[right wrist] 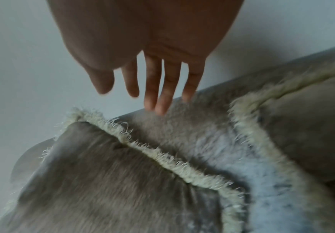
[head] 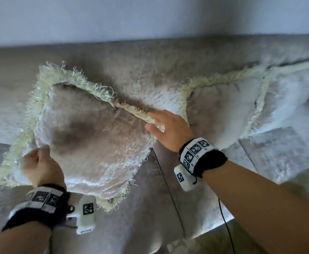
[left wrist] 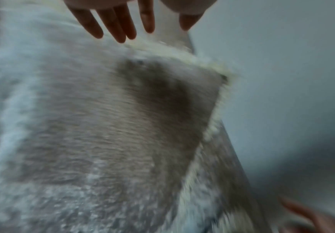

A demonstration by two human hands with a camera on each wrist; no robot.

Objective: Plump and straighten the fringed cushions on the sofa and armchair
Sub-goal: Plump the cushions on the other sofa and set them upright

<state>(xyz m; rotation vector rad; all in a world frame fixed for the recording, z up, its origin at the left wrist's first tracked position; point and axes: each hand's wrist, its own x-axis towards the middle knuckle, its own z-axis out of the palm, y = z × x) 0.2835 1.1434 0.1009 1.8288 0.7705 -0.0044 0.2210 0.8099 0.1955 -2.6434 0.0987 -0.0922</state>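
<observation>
Your left hand (head: 38, 165) grips the near corner of the fringed cushion (head: 87, 136), which leans against the sofa (head: 150, 57) backrest. Your right hand (head: 170, 131) lies with straight, relaxed fingers on that cushion's far fringed edge. A second fringed cushion (head: 223, 107) leans on the sofa just beyond your right hand.

1. Two fringed cushions: a near one (head: 95, 143) and a far one (head: 232, 107), both on the sofa.
2. One sofa (head: 150, 57).
3. Two hands: left hand (head: 38, 167) and right hand (head: 170, 131).
4. Two wristbands with black-and-white markers (head: 196, 153), one per wrist.
</observation>
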